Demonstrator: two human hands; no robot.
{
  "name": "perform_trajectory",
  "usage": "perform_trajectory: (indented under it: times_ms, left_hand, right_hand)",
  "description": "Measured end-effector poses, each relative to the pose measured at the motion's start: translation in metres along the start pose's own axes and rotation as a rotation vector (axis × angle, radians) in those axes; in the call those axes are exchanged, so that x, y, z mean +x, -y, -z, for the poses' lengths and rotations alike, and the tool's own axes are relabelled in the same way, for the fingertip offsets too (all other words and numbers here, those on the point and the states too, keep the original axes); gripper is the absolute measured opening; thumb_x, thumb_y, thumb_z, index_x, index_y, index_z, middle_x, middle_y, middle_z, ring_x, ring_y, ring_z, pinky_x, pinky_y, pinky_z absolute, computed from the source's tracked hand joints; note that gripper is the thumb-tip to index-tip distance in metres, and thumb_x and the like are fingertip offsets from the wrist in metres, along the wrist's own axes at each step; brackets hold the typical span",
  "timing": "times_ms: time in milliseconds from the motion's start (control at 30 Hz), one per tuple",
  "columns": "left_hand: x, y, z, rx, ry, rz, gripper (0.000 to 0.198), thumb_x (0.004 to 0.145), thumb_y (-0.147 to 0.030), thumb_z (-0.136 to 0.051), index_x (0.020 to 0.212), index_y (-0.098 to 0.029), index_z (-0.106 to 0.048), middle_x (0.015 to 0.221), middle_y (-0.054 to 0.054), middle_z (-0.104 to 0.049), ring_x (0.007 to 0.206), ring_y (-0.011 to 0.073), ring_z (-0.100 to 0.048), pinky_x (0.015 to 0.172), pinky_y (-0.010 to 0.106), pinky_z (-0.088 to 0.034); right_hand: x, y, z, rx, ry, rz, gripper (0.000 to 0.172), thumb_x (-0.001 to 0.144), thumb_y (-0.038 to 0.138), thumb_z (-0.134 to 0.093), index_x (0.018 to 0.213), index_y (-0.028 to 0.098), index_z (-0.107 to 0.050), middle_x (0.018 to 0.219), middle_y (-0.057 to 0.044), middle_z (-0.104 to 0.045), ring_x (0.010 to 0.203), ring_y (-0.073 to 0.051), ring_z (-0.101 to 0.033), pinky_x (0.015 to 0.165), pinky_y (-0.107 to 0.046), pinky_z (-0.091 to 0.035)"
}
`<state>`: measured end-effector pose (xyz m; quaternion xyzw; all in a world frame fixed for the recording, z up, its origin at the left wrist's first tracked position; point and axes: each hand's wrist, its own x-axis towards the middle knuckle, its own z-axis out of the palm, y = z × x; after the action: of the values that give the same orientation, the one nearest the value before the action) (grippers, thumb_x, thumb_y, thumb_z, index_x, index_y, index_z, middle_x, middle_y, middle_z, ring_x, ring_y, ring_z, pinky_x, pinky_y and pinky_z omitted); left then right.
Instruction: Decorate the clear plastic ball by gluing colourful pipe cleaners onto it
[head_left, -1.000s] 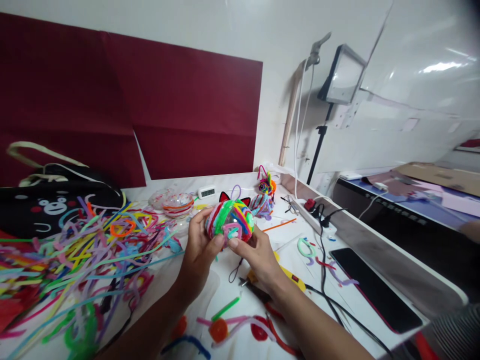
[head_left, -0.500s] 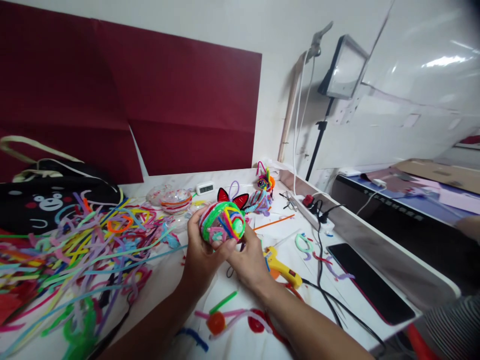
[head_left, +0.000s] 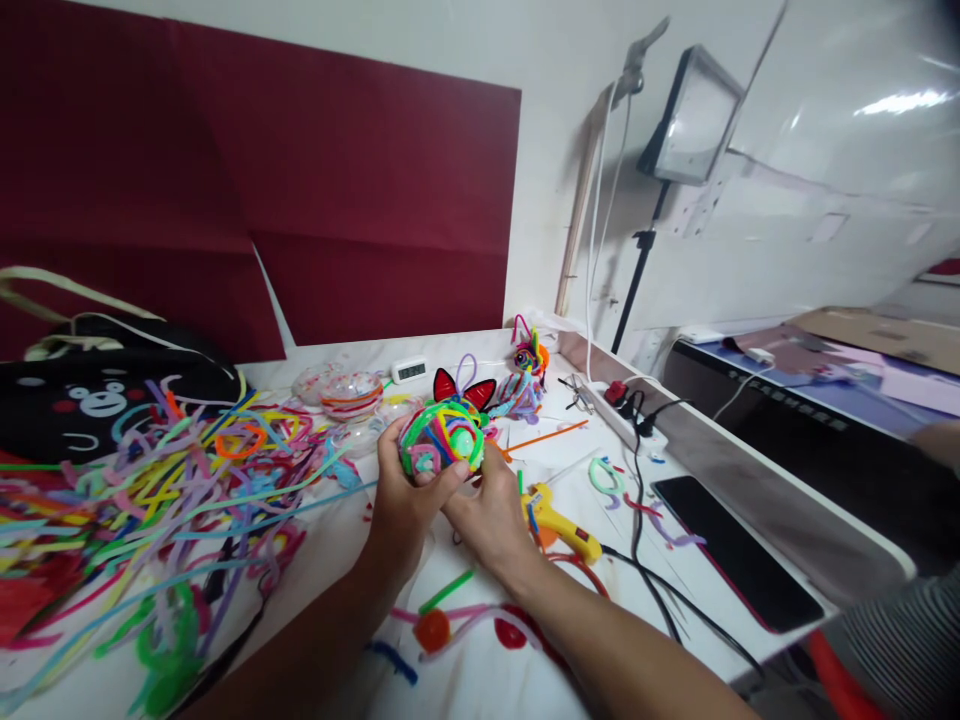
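Note:
Both hands hold a clear ball wrapped in coloured pipe cleaners [head_left: 442,437] above the table's middle. My left hand [head_left: 405,510] is wrapped around its left side, thumb across the lower front. My right hand [head_left: 487,510] grips it from below and the right, with some fingers hidden behind. Red pointed ears edged in black [head_left: 465,388] and a thin purple loop show at the ball's top. Just right of my right hand lies a yellow glue gun [head_left: 566,525]. Below my hands are a green pipe cleaner piece [head_left: 448,592] and an orange disc [head_left: 432,631].
A heap of pipe cleaners [head_left: 187,500] covers the left, before a black bag [head_left: 82,400]. Clear bowls [head_left: 351,396], a small digital clock [head_left: 409,371] and a pipe-cleaner figure [head_left: 527,370] stand behind. Rightward are a power strip [head_left: 637,430], cables and a phone [head_left: 739,550].
The ball has turned slightly in my hands, so its green round spot sits a little further left. Both hands still hold it. The view has shifted slightly.

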<state>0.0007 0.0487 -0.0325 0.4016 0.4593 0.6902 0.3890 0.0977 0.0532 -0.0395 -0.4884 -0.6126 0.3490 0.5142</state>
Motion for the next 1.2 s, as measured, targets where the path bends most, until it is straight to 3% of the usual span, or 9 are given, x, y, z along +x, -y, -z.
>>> perform_trajectory:
  times_ms: [267,500,633,800,1067,1200]
  left_hand:
    - [0.008,0.000,0.004,-0.110,0.043,0.065,0.076,0.060,-0.027,-0.086,0.126,-0.024,-0.047,0.110,0.003,-0.066,0.096,0.0196,-0.066,0.086,0.031,-0.053]
    - [0.025,-0.003,0.018,-0.365,0.182,0.205,0.069,0.071,-0.027,-0.074,0.136,-0.025,-0.048,0.110,0.005,-0.073,0.104,0.0289,-0.071,0.088,0.042,-0.058]
    - [0.029,0.000,0.021,-0.468,0.213,0.252,0.058,0.074,-0.034,-0.072,0.128,-0.018,-0.059,0.115,0.012,-0.074,0.115,0.0353,-0.067,0.096,0.050,-0.056]
    - [0.026,0.000,0.018,-0.558,0.229,0.321,0.055,0.083,-0.036,-0.063,0.136,-0.022,-0.055,0.122,0.010,-0.073,0.121,0.0336,-0.064,0.101,0.056,-0.052]
    - [0.024,0.015,0.019,-0.541,0.224,0.325,0.045,0.085,-0.038,-0.063,0.127,-0.021,-0.063,0.108,0.007,-0.076,0.103,0.0263,-0.070,0.086,0.040,-0.059]
    - [0.023,0.017,0.017,-0.542,0.239,0.303,0.041,0.086,-0.036,-0.063,0.124,-0.022,-0.064,0.105,0.005,-0.076,0.100,0.0232,-0.070,0.085,0.035,-0.058]
  right_hand:
    - [0.002,0.001,0.003,-0.157,0.035,0.040,0.047,0.072,0.043,-0.071,0.109,0.015,-0.062,0.105,-0.011,-0.064,0.097,-0.029,-0.063,0.086,-0.044,-0.052]
    - [0.005,-0.003,0.006,-0.125,0.033,0.178,0.071,0.074,0.046,-0.073,0.134,0.013,-0.051,0.117,-0.015,-0.059,0.105,-0.029,-0.060,0.094,-0.047,-0.051]
    - [0.006,-0.005,0.007,-0.105,0.000,0.270,0.064,0.077,0.045,-0.073,0.130,0.015,-0.053,0.111,-0.013,-0.059,0.105,-0.029,-0.059,0.092,-0.045,-0.052]
    - [0.007,-0.011,0.005,-0.174,-0.032,0.340,0.065,0.078,0.046,-0.075,0.130,0.014,-0.053,0.113,-0.014,-0.058,0.109,-0.031,-0.056,0.095,-0.047,-0.051]
    - [0.010,-0.019,0.004,-0.205,-0.035,0.391,0.073,0.079,0.050,-0.074,0.135,0.009,-0.051,0.114,-0.016,-0.059,0.109,-0.031,-0.055,0.095,-0.049,-0.049]
    - [0.014,-0.016,0.005,-0.043,0.009,0.213,0.075,0.072,0.052,-0.078,0.133,0.013,-0.055,0.117,-0.014,-0.061,0.111,-0.030,-0.058,0.098,-0.046,-0.049]
